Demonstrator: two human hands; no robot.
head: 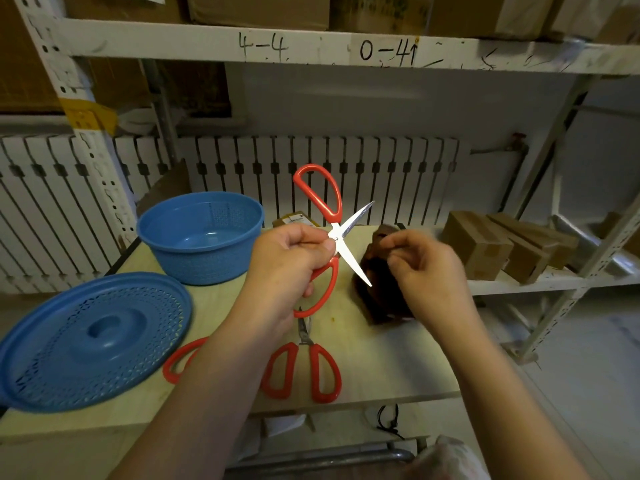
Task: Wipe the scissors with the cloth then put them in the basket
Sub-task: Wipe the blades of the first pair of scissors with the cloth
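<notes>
Red-handled scissors point(331, 233), blades spread wide, are raised above the table point(381, 358) by the left hand point(287, 268), forearm extended forward, fingers curled round the lower handle loop and pinching at the pivot. Light wood forms the table, which stands before a white radiator point(346, 174) and metal shelving point(311, 46); the blue basket point(202, 237) sits at its rear left, its lid point(93, 341) nearer, and a second pair of scissors point(304, 365) lies flat. Right hand point(426, 268), apart from the left, pinches the dark brown cloth point(377, 299) just beside the lower blade.
</notes>
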